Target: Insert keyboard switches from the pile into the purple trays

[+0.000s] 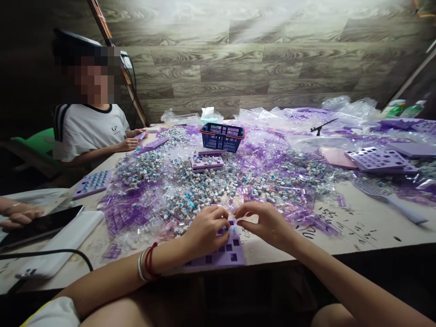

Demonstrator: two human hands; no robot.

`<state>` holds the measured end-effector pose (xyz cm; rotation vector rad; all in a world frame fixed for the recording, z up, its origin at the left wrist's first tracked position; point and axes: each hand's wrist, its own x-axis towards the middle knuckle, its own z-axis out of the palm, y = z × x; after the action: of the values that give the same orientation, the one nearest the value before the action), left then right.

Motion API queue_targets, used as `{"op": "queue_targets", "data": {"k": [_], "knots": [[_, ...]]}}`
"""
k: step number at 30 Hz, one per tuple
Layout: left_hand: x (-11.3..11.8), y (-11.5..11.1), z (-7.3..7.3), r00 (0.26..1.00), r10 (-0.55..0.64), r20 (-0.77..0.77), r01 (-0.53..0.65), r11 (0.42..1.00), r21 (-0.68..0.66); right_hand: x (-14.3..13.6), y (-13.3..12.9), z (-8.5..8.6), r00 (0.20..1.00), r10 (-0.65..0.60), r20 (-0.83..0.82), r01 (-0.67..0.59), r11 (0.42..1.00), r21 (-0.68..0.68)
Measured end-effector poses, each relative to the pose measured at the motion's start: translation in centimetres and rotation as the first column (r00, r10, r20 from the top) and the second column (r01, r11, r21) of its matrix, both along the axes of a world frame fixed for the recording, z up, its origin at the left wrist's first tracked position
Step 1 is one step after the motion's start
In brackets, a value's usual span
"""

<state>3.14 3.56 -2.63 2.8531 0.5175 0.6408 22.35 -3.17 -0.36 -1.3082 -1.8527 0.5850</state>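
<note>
A purple board with square holes (233, 257) lies at the table's near edge, with small white and blue pieces near its top. Over its upper left part is my left hand (208, 227), fingers curled and pinched together; whatever they hold is too small to make out. My right hand (264, 222) is at the board's upper right corner, its thumb and index finger curved with a gap between them and no object visible there. Just beyond both hands spreads a large heap of small white and blue pieces (190, 195).
A dark blue basket (221, 138) stands mid-table behind a small purple board (207, 162). Purple plastic scraps (126, 213) lie left. A grey brush (391, 200) is right. At left are a white power bank (64, 245), a phone (41, 227), another person's hand and a seated person (91, 131).
</note>
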Motion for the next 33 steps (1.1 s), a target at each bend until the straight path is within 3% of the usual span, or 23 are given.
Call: {"op": "queue_targets", "data": {"k": [5,16,24,33], "knots": [[0.0,0.0,-0.1,0.998,0.055,0.021,-0.053,0.995,-0.085,-0.1,0.0,0.2,1.000,-0.005,0.000,0.005,1.000,-0.010],[-0.2,0.6,-0.3,0.997,0.063,0.054,-0.046,0.962,-0.269,-0.7,0.3,0.0,0.999,0.031,-0.011,-0.031,0.999,-0.017],[-0.7,1.0,0.6,0.991,0.046,0.126,-0.024,0.985,-0.170,-1.1,0.4,-0.3,0.999,0.036,-0.002,-0.036,0.999,-0.012],[-0.8,1.1,0.4,0.992,-0.034,0.120,0.038,0.999,-0.032,-1.7,0.3,-1.4,0.998,0.019,0.064,-0.029,0.987,0.157]]}}
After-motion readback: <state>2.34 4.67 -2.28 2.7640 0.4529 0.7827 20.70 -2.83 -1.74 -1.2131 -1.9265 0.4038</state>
